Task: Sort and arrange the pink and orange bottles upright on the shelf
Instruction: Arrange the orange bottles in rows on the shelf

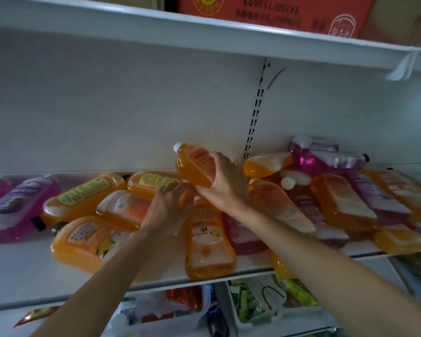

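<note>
Wrapping round the lower body of an orange bottle [195,166], the fingers [210,158] of the right hand [225,178] were clenched on it and held it raised above the pile, tilted with its white cap toward eleven o'clock. At seven o'clock from that bottle, the left hand [167,206] lay on the heap with its fingers [173,190] curled over another orange bottle; whether they truly gripped it I cannot tell. Around both hands, orange bottles [83,198] lay flat on the white shelf [22,271], none upright. At nine o'clock a pink bottle [20,210] lay on its side; at three o'clock pink and orange bottles [350,205] were heaped together against the back panel. Above, at twelve o'clock, sat a red carton [275,13] on the upper shelf
</note>
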